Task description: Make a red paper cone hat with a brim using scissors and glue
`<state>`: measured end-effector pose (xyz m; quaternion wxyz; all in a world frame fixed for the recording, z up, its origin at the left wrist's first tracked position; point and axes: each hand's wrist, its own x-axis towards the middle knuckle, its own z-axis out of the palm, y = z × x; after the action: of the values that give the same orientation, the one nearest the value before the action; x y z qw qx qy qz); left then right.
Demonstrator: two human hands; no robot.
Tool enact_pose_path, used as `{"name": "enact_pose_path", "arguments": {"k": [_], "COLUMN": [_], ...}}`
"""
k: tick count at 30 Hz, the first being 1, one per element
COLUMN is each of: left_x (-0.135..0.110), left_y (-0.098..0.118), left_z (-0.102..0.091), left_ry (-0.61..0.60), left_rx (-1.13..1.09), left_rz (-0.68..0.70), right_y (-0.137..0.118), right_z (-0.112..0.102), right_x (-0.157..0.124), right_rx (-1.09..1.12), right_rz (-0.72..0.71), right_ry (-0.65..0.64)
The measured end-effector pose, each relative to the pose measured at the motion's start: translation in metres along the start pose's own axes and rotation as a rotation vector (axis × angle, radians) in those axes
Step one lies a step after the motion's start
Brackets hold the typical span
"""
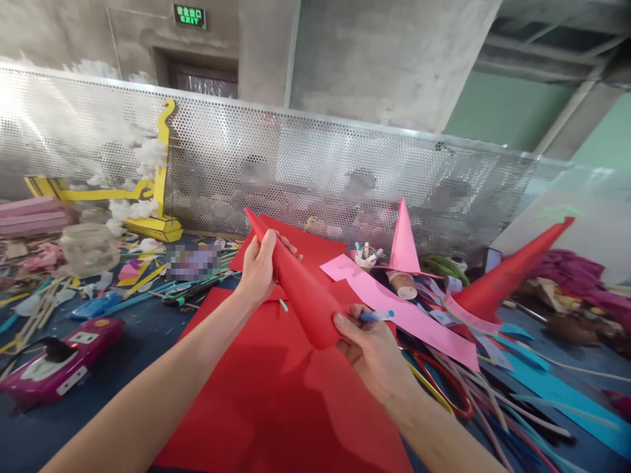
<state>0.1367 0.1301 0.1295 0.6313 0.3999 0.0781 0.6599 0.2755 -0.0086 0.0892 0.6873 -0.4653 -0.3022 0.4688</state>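
A red paper cone (308,292) is held in the air above a red paper sheet (276,401), its narrow tip up and to the left. My left hand (262,266) is closed around the cone near its narrow end. At the wide lower end, my right hand (369,351) pinches the cone's edge between thumb and fingers. A blue pen or marker (377,316) also sticks out of the right hand, pointing right. Another red sheet (305,243) lies behind the cone, partly hidden by the left hand.
Right of the sheets lie a pink paper strip (409,312), a pink cone (405,240) and a finished-looking red cone (513,269). Scissors (458,397) and pipe cleaners lie nearby. A power strip (64,361), glass jar (89,249) and paper scraps are at left. A perforated metal screen (211,157) stands behind.
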Motion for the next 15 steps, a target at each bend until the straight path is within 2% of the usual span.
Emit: {"name": "enact_pose_path", "arguments": {"k": [2,7,11,15], "left_x": [-0.001,0.000,0.001,-0.001], "left_y": [-0.001,-0.002,-0.002,-0.004], "left_z": [0.001,0.001,0.003,0.008], "left_ry": [0.009,0.028,0.044,0.147], "left_rx": [-0.013,-0.059,-0.074,-0.083], "left_rz": [-0.012,-0.052,-0.108,-0.189], "right_y": [0.003,0.005,0.012,0.019], "right_z": [0.000,-0.003,-0.011,-0.021], "right_x": [0.000,-0.005,-0.007,-0.006], "right_rx": [-0.128,-0.572,-0.731,-0.945], "right_rz": [-0.155,-0.662,-0.818,-0.941], "right_ry": [0.039,0.097,0.124,0.121]}}
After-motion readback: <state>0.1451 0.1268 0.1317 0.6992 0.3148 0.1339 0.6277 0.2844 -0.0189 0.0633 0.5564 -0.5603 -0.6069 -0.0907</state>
